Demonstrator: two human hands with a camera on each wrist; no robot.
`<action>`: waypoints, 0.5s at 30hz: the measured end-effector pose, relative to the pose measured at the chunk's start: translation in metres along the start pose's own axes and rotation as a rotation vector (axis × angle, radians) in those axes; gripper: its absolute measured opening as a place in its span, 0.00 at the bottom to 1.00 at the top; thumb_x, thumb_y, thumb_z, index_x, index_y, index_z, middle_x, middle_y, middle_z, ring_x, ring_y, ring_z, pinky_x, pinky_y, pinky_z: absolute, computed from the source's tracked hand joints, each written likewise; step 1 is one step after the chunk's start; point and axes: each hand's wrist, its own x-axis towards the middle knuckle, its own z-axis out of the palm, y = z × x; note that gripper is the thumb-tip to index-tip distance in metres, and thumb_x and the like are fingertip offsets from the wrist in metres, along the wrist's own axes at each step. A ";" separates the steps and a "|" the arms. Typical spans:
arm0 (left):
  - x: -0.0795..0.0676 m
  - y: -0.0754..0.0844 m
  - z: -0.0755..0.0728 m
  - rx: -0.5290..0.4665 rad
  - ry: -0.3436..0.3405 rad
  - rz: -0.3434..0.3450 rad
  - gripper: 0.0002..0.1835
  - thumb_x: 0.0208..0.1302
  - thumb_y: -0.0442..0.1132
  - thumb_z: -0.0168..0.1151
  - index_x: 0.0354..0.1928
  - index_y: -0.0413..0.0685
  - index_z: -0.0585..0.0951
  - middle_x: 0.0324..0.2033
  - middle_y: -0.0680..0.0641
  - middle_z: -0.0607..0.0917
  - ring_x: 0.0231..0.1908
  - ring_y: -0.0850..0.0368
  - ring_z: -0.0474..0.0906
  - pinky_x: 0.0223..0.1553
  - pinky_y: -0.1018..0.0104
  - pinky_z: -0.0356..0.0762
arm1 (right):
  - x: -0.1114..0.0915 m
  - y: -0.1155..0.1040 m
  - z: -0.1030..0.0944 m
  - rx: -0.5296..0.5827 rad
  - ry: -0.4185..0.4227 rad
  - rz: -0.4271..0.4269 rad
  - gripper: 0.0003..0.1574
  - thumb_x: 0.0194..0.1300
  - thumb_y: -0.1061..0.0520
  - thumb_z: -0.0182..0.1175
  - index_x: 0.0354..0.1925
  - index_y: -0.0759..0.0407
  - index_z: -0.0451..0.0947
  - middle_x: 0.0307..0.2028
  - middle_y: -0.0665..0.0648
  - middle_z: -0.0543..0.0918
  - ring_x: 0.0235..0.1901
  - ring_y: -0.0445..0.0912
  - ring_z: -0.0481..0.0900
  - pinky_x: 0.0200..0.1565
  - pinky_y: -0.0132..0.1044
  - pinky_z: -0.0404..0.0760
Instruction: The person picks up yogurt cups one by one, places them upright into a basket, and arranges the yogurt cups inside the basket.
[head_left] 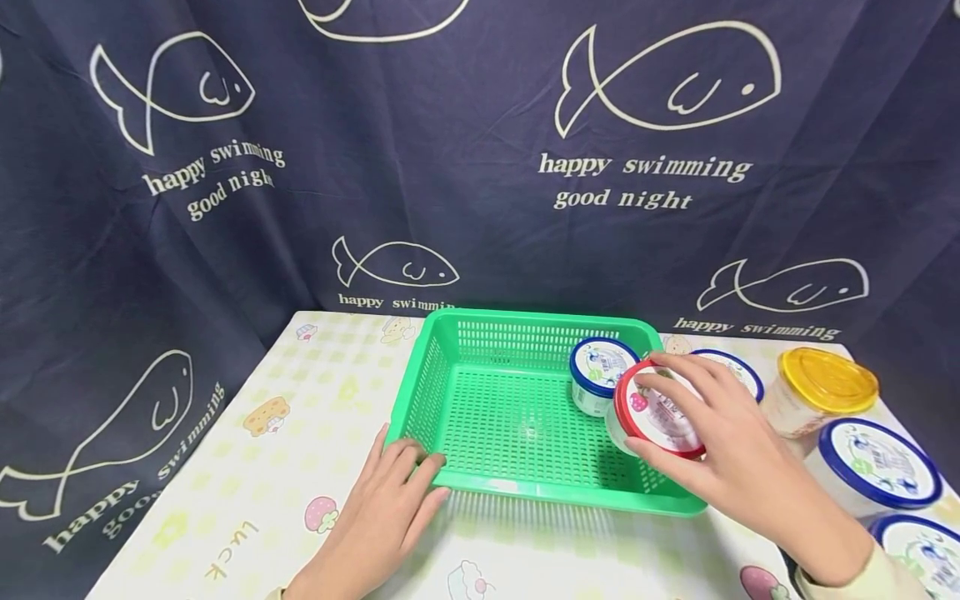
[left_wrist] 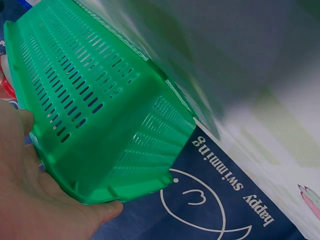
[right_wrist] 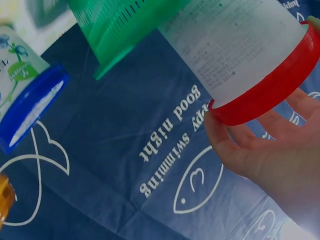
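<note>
A green plastic basket with slotted walls lies on the table. My left hand holds its near left corner, fingers bent over the rim and thumb on the outside. In my right hand is a tub with a red lid, gripped around the lid edge and held over the basket's right part. The right wrist view shows the tub's pale, printed side below the lid. Inside the basket, against the right end, stands a blue-lidded tub, partly overlapped by the red-lidded one.
Right of the basket stand a yellow-lidded tub and several blue-lidded tubs, one near the table's right side. One more blue lid is partly behind my right hand. A dark fish-print curtain hangs behind the table.
</note>
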 end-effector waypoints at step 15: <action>0.000 0.002 0.000 0.005 -0.006 -0.010 0.16 0.65 0.50 0.47 0.47 0.51 0.76 0.39 0.53 0.73 0.51 0.54 0.66 0.63 0.42 0.45 | -0.007 0.013 0.027 -0.014 -0.041 -0.092 0.38 0.40 0.36 0.67 0.51 0.44 0.73 0.54 0.50 0.70 0.55 0.49 0.63 0.51 0.53 0.65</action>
